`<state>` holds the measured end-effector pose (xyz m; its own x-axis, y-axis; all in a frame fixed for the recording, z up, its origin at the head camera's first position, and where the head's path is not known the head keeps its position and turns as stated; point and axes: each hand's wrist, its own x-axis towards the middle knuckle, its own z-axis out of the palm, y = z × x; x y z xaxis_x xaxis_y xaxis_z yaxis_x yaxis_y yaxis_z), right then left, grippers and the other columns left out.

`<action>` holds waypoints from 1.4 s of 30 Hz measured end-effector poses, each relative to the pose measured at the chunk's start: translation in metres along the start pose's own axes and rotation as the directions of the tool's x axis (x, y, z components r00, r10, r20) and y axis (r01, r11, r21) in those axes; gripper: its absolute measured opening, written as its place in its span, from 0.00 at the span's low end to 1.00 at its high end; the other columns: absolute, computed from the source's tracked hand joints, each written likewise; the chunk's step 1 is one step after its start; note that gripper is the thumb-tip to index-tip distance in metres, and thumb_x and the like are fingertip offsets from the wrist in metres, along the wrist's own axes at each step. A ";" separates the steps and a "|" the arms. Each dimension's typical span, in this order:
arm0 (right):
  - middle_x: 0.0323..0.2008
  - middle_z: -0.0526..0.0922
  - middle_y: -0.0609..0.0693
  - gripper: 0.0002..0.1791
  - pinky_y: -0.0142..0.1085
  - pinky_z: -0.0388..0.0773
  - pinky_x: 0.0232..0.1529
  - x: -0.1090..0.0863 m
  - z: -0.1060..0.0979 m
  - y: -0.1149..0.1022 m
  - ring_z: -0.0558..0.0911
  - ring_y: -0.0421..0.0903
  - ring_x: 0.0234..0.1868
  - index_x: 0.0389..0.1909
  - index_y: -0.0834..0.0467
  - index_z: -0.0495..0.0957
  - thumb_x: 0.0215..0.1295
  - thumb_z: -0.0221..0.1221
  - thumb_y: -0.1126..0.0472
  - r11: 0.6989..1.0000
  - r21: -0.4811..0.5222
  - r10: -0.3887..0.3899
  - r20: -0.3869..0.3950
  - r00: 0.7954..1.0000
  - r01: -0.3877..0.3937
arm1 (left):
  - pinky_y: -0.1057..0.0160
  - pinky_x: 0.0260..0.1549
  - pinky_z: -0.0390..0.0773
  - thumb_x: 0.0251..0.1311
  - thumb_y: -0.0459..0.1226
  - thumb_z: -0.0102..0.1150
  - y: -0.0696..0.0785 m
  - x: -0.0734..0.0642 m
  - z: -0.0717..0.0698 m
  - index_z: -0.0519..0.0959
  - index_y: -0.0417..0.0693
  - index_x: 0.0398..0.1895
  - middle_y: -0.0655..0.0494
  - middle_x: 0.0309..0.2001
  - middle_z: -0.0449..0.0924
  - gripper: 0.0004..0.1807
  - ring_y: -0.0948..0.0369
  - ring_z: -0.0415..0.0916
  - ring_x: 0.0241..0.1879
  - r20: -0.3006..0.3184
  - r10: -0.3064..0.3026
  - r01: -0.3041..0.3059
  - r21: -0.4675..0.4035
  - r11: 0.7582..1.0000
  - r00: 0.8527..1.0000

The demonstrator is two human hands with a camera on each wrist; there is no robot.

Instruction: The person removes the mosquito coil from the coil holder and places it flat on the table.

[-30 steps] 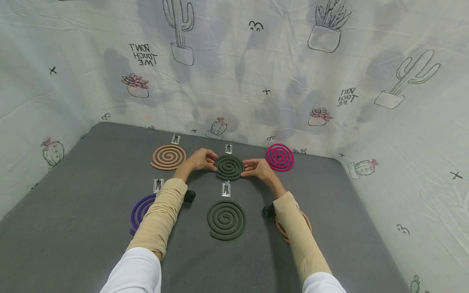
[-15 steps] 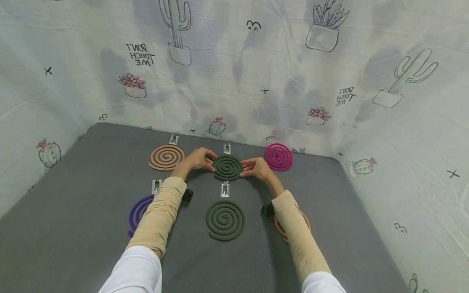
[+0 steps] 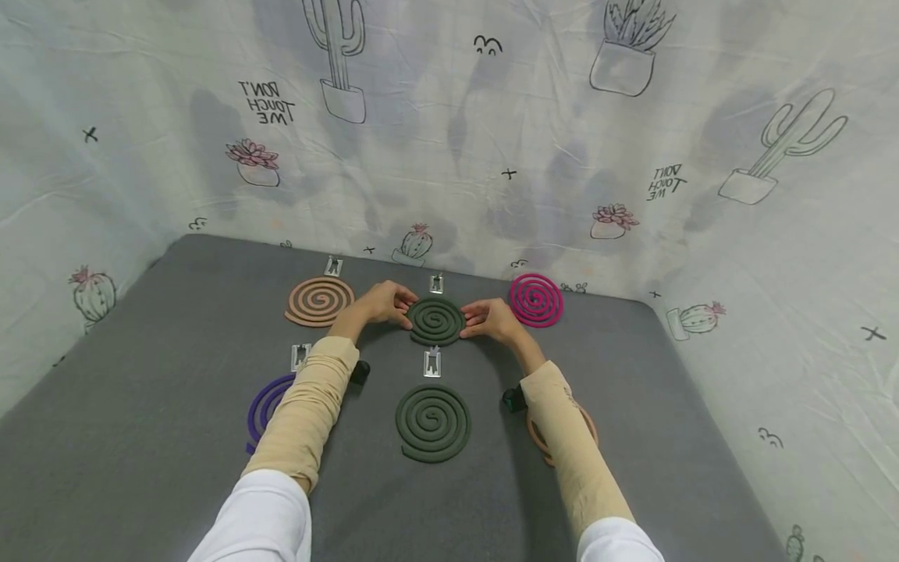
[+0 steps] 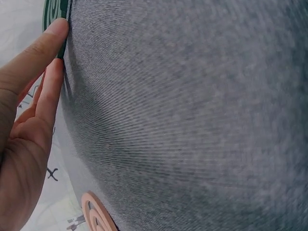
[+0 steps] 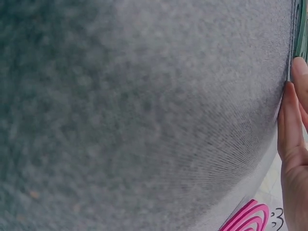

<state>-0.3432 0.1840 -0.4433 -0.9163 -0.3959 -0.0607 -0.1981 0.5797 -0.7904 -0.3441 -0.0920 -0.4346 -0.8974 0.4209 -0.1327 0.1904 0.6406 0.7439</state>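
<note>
Between my two hands, toward the back of the table, lies a dark green mosquito coil (image 3: 437, 321). My left hand (image 3: 381, 304) holds its left rim, with the thumb on the near part of the edge and the fingers farther back. From the other side my right hand (image 3: 494, 321) grips the right rim in the same manner. Both wrist views catch only a sliver of the green coil (image 4: 53, 17), with thumb and fingertips right at its edge. A small metal coil stand (image 3: 436, 283) lies just behind it, and another metal stand (image 3: 431, 362) just in front.
A second green coil (image 3: 433, 422) lies nearer me. Around it are a tan coil (image 3: 320, 301), a pink coil (image 3: 536, 300), a purple coil (image 3: 263, 409) partly under my left arm, and another tan coil (image 3: 539, 441) mostly under my right arm. A cactus-print cloth (image 3: 449, 140) rises behind the grey table (image 3: 175, 375).
The head view has shifted very slightly. Both hands stay at the rim of the far green mosquito coil, and nothing else visibly moves.
</note>
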 end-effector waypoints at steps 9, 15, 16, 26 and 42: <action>0.50 0.90 0.71 0.25 0.29 0.89 0.45 0.000 0.002 -0.005 0.93 0.48 0.43 0.58 0.78 0.83 0.60 0.75 0.78 1.000 -0.013 -0.008 -0.014 1.000 0.008 | 0.50 0.67 0.84 0.65 0.25 0.75 -0.002 0.001 -0.003 0.77 0.25 0.70 0.29 0.68 0.80 0.31 0.38 0.82 0.67 0.004 0.007 -0.007 0.012 1.000 1.000; 0.48 0.91 0.70 0.26 0.29 0.88 0.45 0.002 0.004 -0.005 0.92 0.44 0.42 0.59 0.78 0.83 0.59 0.76 0.77 0.999 -0.033 0.001 -0.016 1.000 -0.002 | 0.50 0.66 0.85 0.64 0.25 0.76 -0.001 0.003 -0.004 0.79 0.24 0.68 0.29 0.66 0.82 0.30 0.39 0.84 0.64 0.004 0.015 -0.015 0.034 0.999 1.000; 0.48 0.91 0.69 0.26 0.30 0.89 0.45 0.002 0.004 -0.005 0.92 0.44 0.41 0.59 0.78 0.84 0.59 0.77 0.77 0.999 -0.038 0.004 -0.019 1.000 -0.005 | 0.50 0.66 0.85 0.64 0.25 0.76 -0.001 0.004 -0.004 0.79 0.24 0.67 0.29 0.65 0.82 0.29 0.39 0.84 0.64 0.004 0.017 -0.017 0.037 0.999 1.000; 0.48 0.91 0.69 0.26 0.25 0.85 0.44 0.001 0.004 -0.003 0.87 0.33 0.38 0.59 0.78 0.83 0.59 0.76 0.78 1.000 -0.018 0.015 -0.008 1.000 -0.015 | 0.50 0.65 0.86 0.64 0.25 0.76 -0.002 0.004 -0.004 0.79 0.25 0.67 0.30 0.64 0.83 0.29 0.39 0.84 0.64 0.002 0.010 -0.010 0.033 0.999 1.000; 0.52 0.89 0.71 0.24 0.26 0.85 0.45 -0.004 -0.003 -0.001 0.91 0.47 0.46 0.61 0.78 0.82 0.65 0.73 0.77 1.000 0.019 0.013 0.012 1.000 -0.013 | 0.49 0.62 0.87 0.65 0.22 0.73 -0.002 -0.005 -0.008 0.79 0.25 0.67 0.29 0.64 0.82 0.27 0.38 0.84 0.62 0.004 0.023 -0.022 -0.008 1.000 1.000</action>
<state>-0.3402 0.1869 -0.4403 -0.9145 -0.3968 -0.0786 -0.1792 0.5715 -0.8008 -0.3431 -0.0999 -0.4301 -0.8911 0.4380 -0.1188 0.2073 0.6256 0.7521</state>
